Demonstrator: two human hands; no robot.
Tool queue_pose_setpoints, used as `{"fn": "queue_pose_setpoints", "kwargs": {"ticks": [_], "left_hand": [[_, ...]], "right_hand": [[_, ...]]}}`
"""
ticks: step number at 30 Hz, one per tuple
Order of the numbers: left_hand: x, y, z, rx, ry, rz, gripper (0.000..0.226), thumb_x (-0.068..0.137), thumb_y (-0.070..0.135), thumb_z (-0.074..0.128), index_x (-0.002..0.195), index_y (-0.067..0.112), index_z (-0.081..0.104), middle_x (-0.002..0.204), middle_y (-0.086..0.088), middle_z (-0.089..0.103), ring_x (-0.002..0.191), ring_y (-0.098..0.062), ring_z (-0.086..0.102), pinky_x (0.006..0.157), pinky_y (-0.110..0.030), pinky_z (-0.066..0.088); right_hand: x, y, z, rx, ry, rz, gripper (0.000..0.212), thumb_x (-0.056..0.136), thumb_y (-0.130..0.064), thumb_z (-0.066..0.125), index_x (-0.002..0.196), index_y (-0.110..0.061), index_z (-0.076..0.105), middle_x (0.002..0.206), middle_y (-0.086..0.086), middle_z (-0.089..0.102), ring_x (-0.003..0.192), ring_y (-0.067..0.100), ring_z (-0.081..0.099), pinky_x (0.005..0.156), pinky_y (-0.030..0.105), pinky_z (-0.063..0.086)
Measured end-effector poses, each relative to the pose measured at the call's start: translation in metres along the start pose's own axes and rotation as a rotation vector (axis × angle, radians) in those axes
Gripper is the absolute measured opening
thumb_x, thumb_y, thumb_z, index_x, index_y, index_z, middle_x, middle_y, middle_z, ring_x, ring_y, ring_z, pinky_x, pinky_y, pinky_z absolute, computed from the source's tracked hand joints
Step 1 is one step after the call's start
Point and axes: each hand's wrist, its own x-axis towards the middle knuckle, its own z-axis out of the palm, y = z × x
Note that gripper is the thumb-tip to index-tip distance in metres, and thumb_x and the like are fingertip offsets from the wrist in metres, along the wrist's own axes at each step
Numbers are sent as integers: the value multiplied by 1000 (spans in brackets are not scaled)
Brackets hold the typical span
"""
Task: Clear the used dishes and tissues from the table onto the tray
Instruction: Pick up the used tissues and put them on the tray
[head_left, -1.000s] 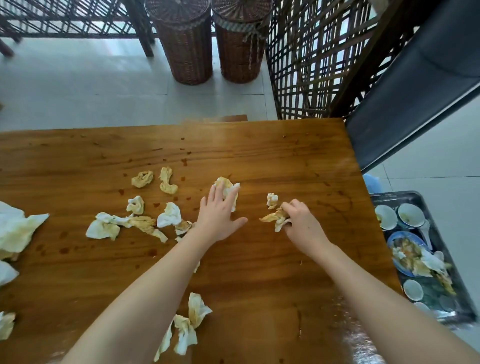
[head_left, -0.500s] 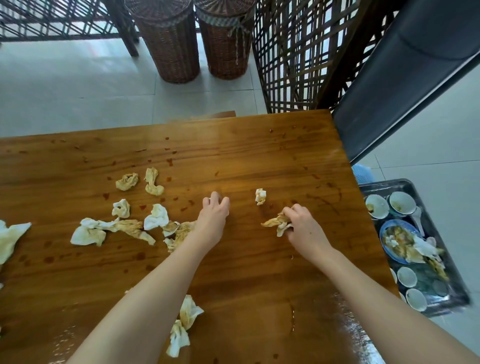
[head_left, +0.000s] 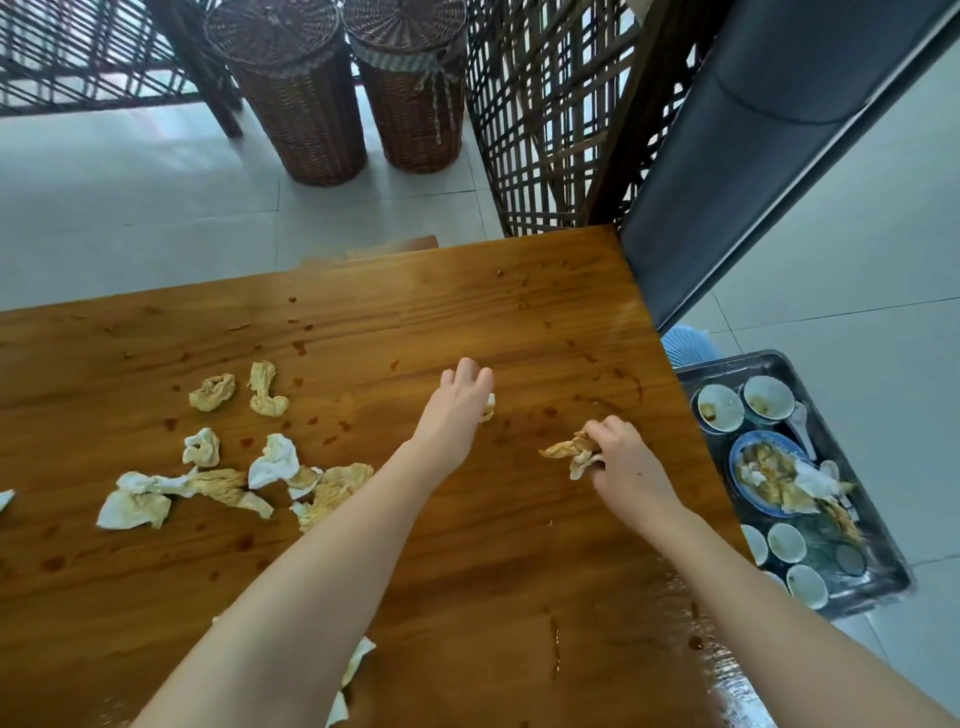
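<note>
Bare table (head_left: 519, 545) at centre and far edge, crumpled tissues (head_left: 228, 486) crowding the left, tray (head_left: 867, 540) low beyond right edge

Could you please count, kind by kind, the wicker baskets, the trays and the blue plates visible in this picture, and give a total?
Wicker baskets: 2
Tray: 1
Blue plate: 1
Total: 4

Both forearms are bare, and so are the left hand (head_left: 457, 410) and right hand (head_left: 629, 467).
</note>
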Motion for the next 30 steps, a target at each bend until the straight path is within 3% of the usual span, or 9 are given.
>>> {"fn": "queue_pose_setpoints", "kwargs": {"ticks": [3,5,10,15,19,23,26,30], "left_hand": [[8,4,10,26,-116,37,76,75,-18,58,136,20,35,147,-11,21,122,-33,34,93,-39,44],[9,4,16,44,-210,13,61,84,-9,53,134,22,36,150,-11,18,129,-36,29,99,-45,39],[-2,-1,23,63,-149,6,33,92,-1,43,121,14,42,131,-14,33,105,-28,38,76,-31,37],[-7,0,19,1,-76,-27,42,82,-16,44,115,11,44,117,-12,35,90,-19,33,67,-27,37],[-5,15,14,-95,24,-42,10,96,14,46,104,10,49,112,-8,39,91,-19,38,70,-27,43],[7,32,21,-75,20,3,33,91,38,60,110,13,51,115,-6,38,95,-17,37,70,-24,41],[9,41,28,-15,-30,37,33,90,33,63,112,11,52,119,-9,40,98,-21,42,71,-26,44],[6,44,29,23,-91,33,28,93,20,60,116,8,50,121,-12,39,102,-24,43,72,-28,43]], "right_hand": [[-3,13,-1,11,-1,29,30,90,-10,60,120,-15,58,108,-2,55,94,6,45,65,9,37],[-7,22,-3,13,-4,47,31,91,-10,59,121,-14,57,108,-1,55,95,8,47,67,12,39],[-16,34,-7,-13,-25,76,26,91,-9,57,117,-14,57,105,-1,54,97,11,47,70,19,45],[-19,31,-10,-6,-17,62,26,91,-9,57,116,-14,57,106,-1,54,98,11,47,72,20,45],[-21,28,-12,-9,-15,49,25,91,-8,57,115,-14,57,105,-1,54,96,10,45,69,17,41],[-26,34,-14,-3,-2,64,24,91,-9,57,114,-14,57,104,-1,53,94,10,44,68,17,40],[-31,45,-16,-4,2,84,22,90,-9,57,112,-14,57,100,-3,51,93,10,43,69,20,43],[-40,57,-16,-15,7,109,20,89,-7,56,108,-13,57,94,-7,43,91,11,41,68,21,35]]}}
